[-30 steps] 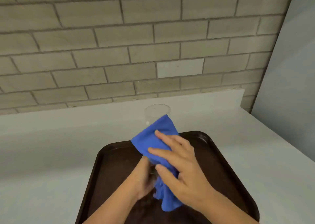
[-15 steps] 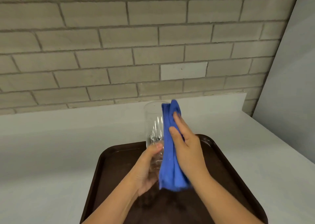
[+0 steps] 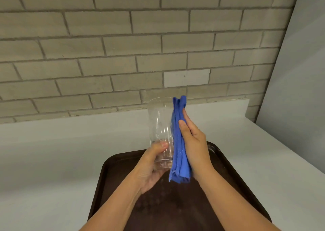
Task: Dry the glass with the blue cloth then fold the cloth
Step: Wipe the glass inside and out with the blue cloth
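Observation:
A tall clear glass (image 3: 160,125) stands upright in the air above the tray, gripped around its base by my left hand (image 3: 151,167). The blue cloth (image 3: 179,142) is bunched lengthwise and lies flat against the glass's right side. My right hand (image 3: 193,142) presses the cloth onto the glass with the fingers stretched upward. The cloth reaches from just above the rim down past the glass's bottom.
A dark brown tray (image 3: 112,178) lies on the pale grey counter (image 3: 52,160) below my hands, with drops of water on it. A brick wall (image 3: 123,54) runs behind the counter. A grey panel (image 3: 299,90) closes off the right side.
The cloth and my right hand moved from the glass's front to its right side, leaving the glass mostly uncovered. The glass has risen a little.

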`<state>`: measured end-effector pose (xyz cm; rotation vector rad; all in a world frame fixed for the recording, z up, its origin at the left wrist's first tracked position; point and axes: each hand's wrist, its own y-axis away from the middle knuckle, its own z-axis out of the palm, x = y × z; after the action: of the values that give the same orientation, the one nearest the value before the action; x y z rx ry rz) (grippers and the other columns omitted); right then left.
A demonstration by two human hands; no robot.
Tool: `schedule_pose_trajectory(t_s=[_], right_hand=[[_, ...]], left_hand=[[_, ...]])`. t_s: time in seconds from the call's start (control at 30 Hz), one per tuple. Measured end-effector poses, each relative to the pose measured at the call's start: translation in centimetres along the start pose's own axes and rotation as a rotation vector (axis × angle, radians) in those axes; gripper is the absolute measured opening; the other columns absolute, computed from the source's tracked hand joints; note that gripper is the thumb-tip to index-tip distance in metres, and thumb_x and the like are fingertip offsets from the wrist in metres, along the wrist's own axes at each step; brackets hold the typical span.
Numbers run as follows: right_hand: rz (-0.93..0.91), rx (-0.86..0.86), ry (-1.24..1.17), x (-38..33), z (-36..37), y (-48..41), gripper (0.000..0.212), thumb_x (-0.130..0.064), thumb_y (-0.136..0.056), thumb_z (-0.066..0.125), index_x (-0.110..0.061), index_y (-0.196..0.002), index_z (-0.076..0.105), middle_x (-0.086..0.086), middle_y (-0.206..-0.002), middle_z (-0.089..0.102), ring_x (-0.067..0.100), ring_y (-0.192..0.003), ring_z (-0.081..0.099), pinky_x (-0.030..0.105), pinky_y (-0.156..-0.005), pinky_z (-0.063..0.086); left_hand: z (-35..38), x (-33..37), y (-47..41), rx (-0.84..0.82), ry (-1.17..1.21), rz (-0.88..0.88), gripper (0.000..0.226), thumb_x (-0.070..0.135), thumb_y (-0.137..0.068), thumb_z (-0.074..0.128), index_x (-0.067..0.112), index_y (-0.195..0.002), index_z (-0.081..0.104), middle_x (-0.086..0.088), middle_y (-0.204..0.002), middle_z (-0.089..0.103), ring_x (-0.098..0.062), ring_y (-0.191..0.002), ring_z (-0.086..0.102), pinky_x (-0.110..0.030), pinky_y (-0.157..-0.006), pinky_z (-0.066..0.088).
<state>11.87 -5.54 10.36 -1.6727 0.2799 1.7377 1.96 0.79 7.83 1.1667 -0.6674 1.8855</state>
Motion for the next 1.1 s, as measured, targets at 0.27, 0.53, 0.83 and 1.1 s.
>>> schedule_pose_trajectory(t_s=[0.27,0.53,0.83,1.1], right_hand=[[0.385,0.071,-0.618,2.9,0.3,2.7,0.035,-0.029,-0.094,0.037,-0.011,-0.081,0.063,0.003,-0.063,0.069,0.008,-0.054,0.067,0.019,-0.047,0.053],[0.383,0.139,-0.826,1.4,0.2,1.8,0.036,-0.032,-0.092,0.042,-0.008,-0.082,0.067,0.010,-0.064,0.073,0.017,-0.055,0.070,0.024,-0.045,0.055],[0.149,0.103,-0.294,0.4,1.5,3.2,0.028,-0.030,-0.092,0.045,-0.042,-0.115,0.054,-0.001,-0.114,0.065,0.012,-0.096,0.067,0.031,-0.083,0.055],[-0.305,-0.161,0.262,-0.9,1.5,3.2,0.041,-0.047,-0.087,0.037,-0.073,-0.113,0.021,-0.049,-0.133,0.006,-0.019,-0.130,0.013,0.015,-0.108,0.020]], left_hand=[[0.9,1.6,-0.9,0.060,-0.543,0.033,0.028,0.040,-0.062,0.063,0.025,-0.085,0.062,0.013,-0.063,0.071,-0.002,-0.059,0.065,-0.015,-0.051,0.049],[3.1,4.0,-1.7,0.352,-0.912,0.134,0.089,0.055,-0.063,0.067,0.027,-0.137,0.026,0.004,-0.112,0.058,-0.008,-0.090,0.059,-0.012,-0.063,0.040],[3.6,2.8,0.8,0.435,-0.500,0.103,0.082,0.050,-0.055,0.076,0.023,-0.122,0.035,0.005,-0.101,0.058,-0.007,-0.083,0.065,-0.016,-0.060,0.051],[1.5,3.0,1.8,0.130,0.109,-0.028,0.060,0.045,-0.059,0.076,0.012,-0.109,0.065,-0.010,-0.095,0.073,-0.022,-0.086,0.070,-0.033,-0.069,0.057]])
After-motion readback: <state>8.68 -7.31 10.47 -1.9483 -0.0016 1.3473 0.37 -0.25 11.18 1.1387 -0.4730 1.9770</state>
